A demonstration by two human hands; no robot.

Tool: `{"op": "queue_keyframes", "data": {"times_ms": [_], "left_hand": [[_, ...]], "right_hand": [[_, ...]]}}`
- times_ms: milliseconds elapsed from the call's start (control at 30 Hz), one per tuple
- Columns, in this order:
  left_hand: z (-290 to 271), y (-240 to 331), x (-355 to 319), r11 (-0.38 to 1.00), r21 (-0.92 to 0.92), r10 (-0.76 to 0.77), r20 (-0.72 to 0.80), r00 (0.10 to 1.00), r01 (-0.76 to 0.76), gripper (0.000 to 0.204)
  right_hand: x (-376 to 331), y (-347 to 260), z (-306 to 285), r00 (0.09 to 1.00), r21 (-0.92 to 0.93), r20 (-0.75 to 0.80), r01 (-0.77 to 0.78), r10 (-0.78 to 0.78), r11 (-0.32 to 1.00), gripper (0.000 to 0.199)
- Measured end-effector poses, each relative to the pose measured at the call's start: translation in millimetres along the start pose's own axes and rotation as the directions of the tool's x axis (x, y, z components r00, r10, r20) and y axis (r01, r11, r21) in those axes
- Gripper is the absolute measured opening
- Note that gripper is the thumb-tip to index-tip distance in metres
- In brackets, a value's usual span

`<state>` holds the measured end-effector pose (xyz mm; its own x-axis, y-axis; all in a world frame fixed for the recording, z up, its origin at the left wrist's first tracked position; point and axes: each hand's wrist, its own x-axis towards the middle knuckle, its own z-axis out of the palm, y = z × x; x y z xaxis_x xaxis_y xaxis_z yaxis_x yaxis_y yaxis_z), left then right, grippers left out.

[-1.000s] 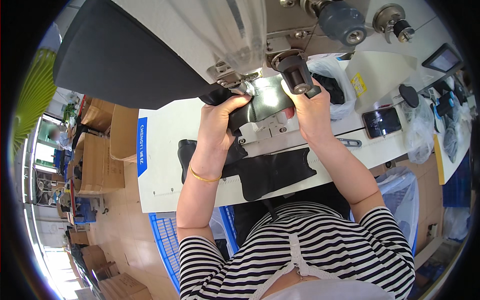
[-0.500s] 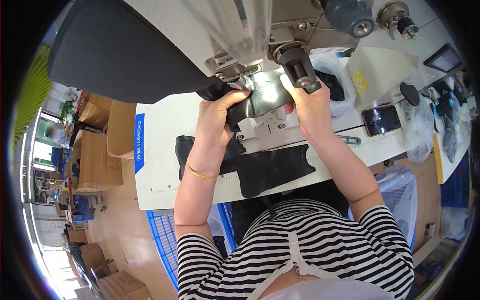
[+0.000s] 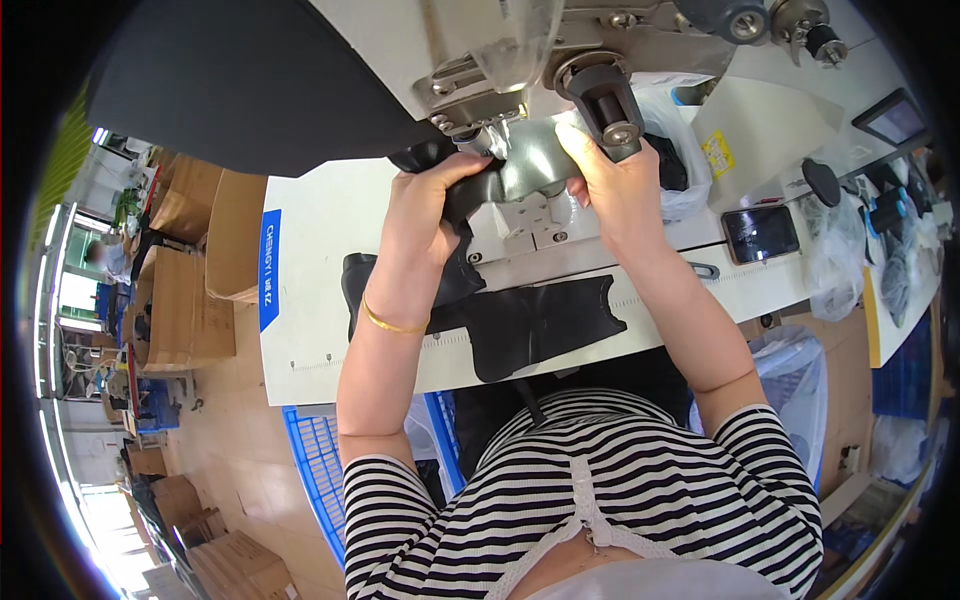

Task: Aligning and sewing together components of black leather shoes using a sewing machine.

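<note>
Under the lit head of a sewing machine [image 3: 478, 110] lies a shiny black leather-like piece [image 3: 525, 168]. Its left part is gripped by my left hand [image 3: 422, 215], thumb on top, close beside the presser foot [image 3: 492, 138]. On the piece's right end is my right hand [image 3: 622, 190], thumb above and fingers curled beneath, just under the dark bobbin-shaped part of the machine. The needle itself is too small to make out. More black cut pieces [image 3: 540, 322] lie on the white table nearer my body, partly behind my left forearm.
The white table [image 3: 325, 215] carries a phone [image 3: 760, 235] and a clear plastic bag with black pieces [image 3: 672, 160] at right. Blue baskets [image 3: 315, 470] stand below the table edge. Cardboard boxes [image 3: 185, 305] fill the left side. A large dark panel [image 3: 240, 95] overhangs the upper left.
The whole view has shifted slightly. Both hands still hold the black piece at the presser foot, and its front edge now shows less between them.
</note>
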<state>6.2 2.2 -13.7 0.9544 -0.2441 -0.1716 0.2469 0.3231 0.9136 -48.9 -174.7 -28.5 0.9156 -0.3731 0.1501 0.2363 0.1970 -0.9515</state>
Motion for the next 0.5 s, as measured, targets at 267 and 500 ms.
{"op": "queue_keyframes", "data": {"times_ms": [267,500], "left_hand": [[15.8,-1.7,-11.3,1.0,-0.008,-0.011,-0.086,0.996,0.01,0.009],[9.4,-11.1,-10.3,0.972,-0.22,0.072,-0.038,0.997,-0.079,0.019]], "right_hand": [[1.2,4.9,-6.0,0.998,0.031,0.057,0.02,-0.021,0.999,0.017],[-7.8,4.4,-5.6,0.999,0.13,0.034,0.006,-0.01,0.991,0.02]]}}
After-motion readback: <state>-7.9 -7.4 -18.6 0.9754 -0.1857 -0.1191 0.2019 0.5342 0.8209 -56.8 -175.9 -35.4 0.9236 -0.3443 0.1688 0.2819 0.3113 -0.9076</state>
